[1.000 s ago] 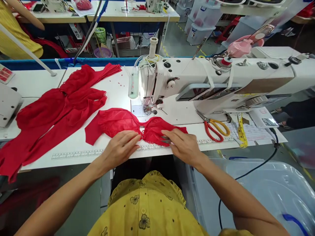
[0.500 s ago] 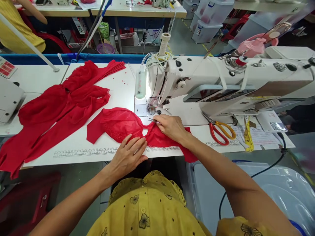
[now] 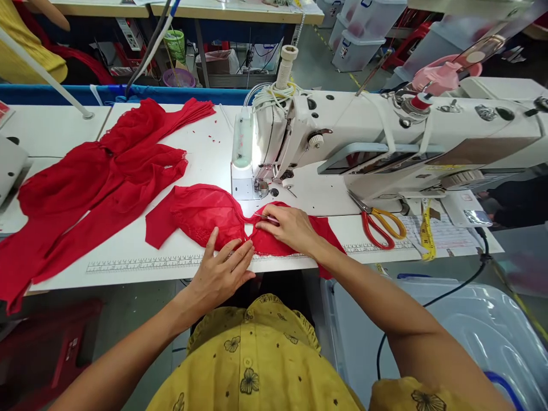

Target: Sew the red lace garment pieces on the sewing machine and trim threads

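Observation:
A red bra lies flat on the white table in front of the sewing machine, its two cups joined by a narrow bridge with a small gap. My left hand rests on the lower edge of the left cup near the bridge, fingers spread and flat. In my right hand are small thread snips, closed in my fingers with the pointed metal tip at the bridge. Most of their handle is hidden by the hand. That hand lies over the right cup.
The white sewing machine stands behind the bra. More red garments are heaped at the left. Orange-and-red-handled scissors and a yellow tape measure lie at the right. A printed ruler runs along the front edge.
My right hand has lowered slightly and drawn the snips from above the bra's upper edge down to the bridge. The left hand has stayed on the cup. The view has shifted slightly.

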`<state>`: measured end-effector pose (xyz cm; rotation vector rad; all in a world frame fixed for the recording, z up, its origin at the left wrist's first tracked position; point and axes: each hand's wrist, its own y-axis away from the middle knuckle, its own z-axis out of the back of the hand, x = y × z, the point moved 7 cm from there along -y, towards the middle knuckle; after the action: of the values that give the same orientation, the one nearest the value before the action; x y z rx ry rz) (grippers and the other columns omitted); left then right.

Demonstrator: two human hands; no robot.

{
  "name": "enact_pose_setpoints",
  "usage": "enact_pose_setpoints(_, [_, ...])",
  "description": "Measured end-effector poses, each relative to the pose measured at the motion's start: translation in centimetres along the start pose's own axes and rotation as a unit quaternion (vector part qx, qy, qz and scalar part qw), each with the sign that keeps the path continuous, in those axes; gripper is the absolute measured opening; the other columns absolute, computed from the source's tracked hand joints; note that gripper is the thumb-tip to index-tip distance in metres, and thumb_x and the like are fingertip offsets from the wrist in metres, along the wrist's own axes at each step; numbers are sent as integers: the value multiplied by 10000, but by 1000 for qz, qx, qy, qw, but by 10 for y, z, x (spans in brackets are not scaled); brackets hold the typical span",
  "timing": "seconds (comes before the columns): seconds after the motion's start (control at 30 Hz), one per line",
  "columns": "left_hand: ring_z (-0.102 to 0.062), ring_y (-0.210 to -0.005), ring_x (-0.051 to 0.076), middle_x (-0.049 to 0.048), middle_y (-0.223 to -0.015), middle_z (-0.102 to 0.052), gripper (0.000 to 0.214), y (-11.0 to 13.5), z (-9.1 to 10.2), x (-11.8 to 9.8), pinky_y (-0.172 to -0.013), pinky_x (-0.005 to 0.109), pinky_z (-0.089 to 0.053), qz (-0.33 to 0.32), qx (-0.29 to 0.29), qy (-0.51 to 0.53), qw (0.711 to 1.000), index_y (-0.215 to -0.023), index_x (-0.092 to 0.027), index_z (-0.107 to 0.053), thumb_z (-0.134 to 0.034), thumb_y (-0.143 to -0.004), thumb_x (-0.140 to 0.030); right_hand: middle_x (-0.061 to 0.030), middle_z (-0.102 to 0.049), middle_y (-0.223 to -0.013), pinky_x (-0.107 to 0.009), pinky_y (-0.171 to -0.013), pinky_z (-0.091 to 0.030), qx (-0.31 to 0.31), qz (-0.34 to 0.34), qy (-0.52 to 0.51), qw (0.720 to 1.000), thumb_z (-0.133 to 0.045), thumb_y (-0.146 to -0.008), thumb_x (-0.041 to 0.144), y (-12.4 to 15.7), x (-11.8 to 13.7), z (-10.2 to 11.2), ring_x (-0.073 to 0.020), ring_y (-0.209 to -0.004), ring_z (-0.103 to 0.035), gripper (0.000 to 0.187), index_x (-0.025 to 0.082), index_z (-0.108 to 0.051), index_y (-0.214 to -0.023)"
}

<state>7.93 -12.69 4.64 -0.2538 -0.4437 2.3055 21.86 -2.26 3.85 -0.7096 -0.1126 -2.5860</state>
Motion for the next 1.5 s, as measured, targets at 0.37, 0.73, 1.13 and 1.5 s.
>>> enact_pose_setpoints(0.37, [-602,-1270,242,112,-1340,-665,373,1,-4,-1,-1287,516,-78,-22,-19,5,1000,-1277,-94,-621,-560,-988,-321,18,-645,-760,-267,-568,-210,22,-38,35,998,-633,-913,527,-1,7,-2,-151,-672,-535,315,219,-588,-966])
enact_pose_setpoints(0.73, [-614,-1253,238,89,-1349,-661,357,0,-3,4,-1285,541,-86,-2,-9,48,999,-1291,-133,-606,-573,-983,-311,20,-667,-799,-266,-577,-229,17,-35,38,999,-639,-928,483,-5,2,0,-145,-701,-557,273,215,-592,-947])
enact_pose_setpoints(1.13, [-639,-1009,229,85,-1060,-720,304,-2,14,14,-1122,532,-401,113,-106,70,985,-1214,-163,-611,-647,-914,-189,-18,-663,-805,-280,-560,-176,54,-39,96,993,-380,-1049,452,57,28,0,-152,-647,-563,344,196,-544,-886])
enact_pose_setpoints(1.5, [-642,-923,212,40,-942,-734,207,-3,17,6,-1061,488,-426,85,-113,13,990,-1093,-174,-672,-671,-888,-148,-2,-648,-715,-279,-543,-146,17,-19,117,993,-397,-1049,448,55,32,0,-125,-604,-544,381,190,-568,-827])
